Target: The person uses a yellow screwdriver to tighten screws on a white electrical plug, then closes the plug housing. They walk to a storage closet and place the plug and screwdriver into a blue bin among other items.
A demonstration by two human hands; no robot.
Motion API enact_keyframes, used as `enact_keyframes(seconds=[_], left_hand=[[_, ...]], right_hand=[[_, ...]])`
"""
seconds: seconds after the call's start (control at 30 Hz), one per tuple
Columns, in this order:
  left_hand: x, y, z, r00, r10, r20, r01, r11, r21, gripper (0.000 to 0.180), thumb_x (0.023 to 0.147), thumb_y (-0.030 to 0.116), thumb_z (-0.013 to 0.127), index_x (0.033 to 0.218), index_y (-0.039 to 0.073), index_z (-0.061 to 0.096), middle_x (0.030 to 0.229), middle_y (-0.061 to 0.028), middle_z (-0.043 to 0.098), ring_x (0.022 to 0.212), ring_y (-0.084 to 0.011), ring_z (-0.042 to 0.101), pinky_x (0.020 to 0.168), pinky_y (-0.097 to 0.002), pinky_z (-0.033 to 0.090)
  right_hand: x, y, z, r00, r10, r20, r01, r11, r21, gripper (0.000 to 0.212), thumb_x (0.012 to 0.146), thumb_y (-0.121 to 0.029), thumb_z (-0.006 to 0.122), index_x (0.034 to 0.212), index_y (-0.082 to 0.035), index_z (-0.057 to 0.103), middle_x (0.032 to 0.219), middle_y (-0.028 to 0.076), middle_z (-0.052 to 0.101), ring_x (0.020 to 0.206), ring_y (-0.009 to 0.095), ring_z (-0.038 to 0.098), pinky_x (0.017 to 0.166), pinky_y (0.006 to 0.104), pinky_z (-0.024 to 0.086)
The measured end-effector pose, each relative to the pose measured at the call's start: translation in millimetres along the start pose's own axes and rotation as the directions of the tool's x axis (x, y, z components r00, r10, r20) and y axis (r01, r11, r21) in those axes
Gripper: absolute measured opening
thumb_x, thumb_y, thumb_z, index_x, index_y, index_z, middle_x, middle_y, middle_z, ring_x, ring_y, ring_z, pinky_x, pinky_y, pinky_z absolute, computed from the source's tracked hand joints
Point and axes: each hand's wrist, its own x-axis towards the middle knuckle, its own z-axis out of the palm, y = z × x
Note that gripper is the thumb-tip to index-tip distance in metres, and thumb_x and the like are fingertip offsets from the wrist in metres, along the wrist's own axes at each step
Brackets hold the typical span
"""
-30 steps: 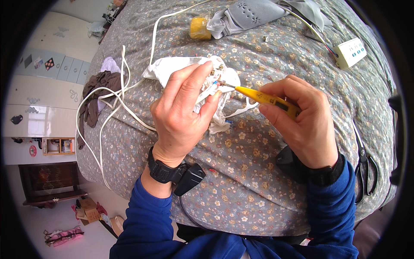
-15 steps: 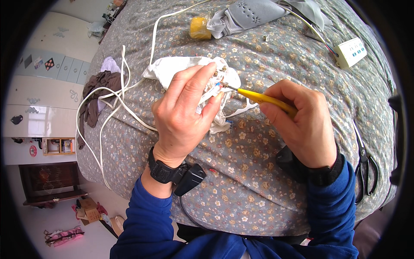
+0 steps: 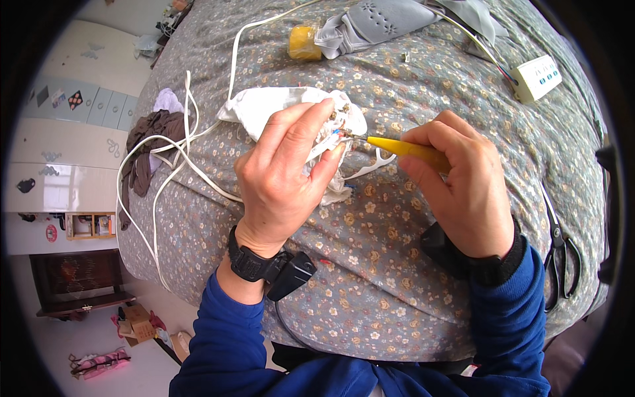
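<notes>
My right hand (image 3: 466, 182) grips a screwdriver (image 3: 410, 151) by its yellow handle. The thin metal shaft points left and its tip meets a small wired part with metal terminals (image 3: 339, 132). Blue and red wire ends show at that spot. My left hand (image 3: 281, 175) is closed on this part, thumb below and fingers above; its palm side is hidden. Beneath the fingers lies a crumpled white cloth or sheet (image 3: 261, 106), partly covered by the hand. A white flat strip (image 3: 374, 165) sticks out to the right of it.
White cable (image 3: 153, 231) loops down the bed's left side beside a brown cloth (image 3: 147, 149). Black scissors (image 3: 559, 255) lie at right. A white socket block (image 3: 537, 78) on a wire, a yellow tape roll (image 3: 304, 43) and grey fabric (image 3: 377, 26) lie at the far side.
The screwdriver's handle has turned slightly in my right hand, and the hand has shifted a little. My left hand stays nearly in place on the wired part.
</notes>
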Motion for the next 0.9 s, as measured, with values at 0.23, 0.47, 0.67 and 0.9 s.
enact_keyframes(seconds=[0.23,0.47,0.67,0.9], left_hand=[[-0.7,1.2,1.5,1.000,-0.007,0.005,0.007,1.000,-0.025,0.048,0.074,0.004,0.079,0.120,0.008,0.067,0.108,-0.0078,0.067,0.086,-0.0238,0.071,0.069,-0.0324,0.059],[-0.5,0.9,2.5,1.000,0.000,0.010,0.000,1.000,-0.023,0.048,0.074,0.004,0.079,0.120,0.008,0.067,0.107,-0.0074,0.067,0.085,-0.0232,0.071,0.067,-0.0319,0.058],[0.2,3.2,2.1,1.000,-0.001,0.027,0.002,1.000,-0.013,0.050,0.072,0.005,0.080,0.120,0.008,0.067,0.106,-0.0070,0.068,0.085,-0.0233,0.071,0.067,-0.0321,0.058],[-0.9,3.5,3.1,0.999,-0.007,0.040,0.008,1.000,-0.027,0.052,0.070,0.007,0.083,0.120,0.008,0.067,0.106,-0.0075,0.068,0.085,-0.0247,0.071,0.068,-0.0331,0.059]], right_hand=[[0.2,-1.4,0.2,0.999,-0.019,-0.034,0.017,0.997,-0.070,0.016,0.078,-0.001,0.072,0.092,0.001,0.065,0.082,0.012,0.061,0.072,0.029,0.065,0.066,0.0343,0.050],[-0.8,-2.4,2.9,0.992,-0.107,-0.074,0.091,0.976,-0.199,0.015,0.081,-0.005,0.072,0.096,-0.003,0.070,0.077,0.012,0.061,0.068,0.031,0.062,0.064,0.0373,0.049],[0.3,-0.2,3.4,0.976,-0.193,-0.102,0.152,0.937,-0.314,0.016,0.082,-0.008,0.073,0.098,-0.007,0.074,0.078,0.008,0.060,0.073,0.028,0.056,0.069,0.0370,0.047],[1.8,2.8,2.2,0.970,-0.187,-0.155,0.144,0.956,-0.255,0.014,0.077,-0.002,0.073,0.090,-0.006,0.071,0.082,0.009,0.056,0.082,0.027,0.056,0.072,0.0358,0.047]])
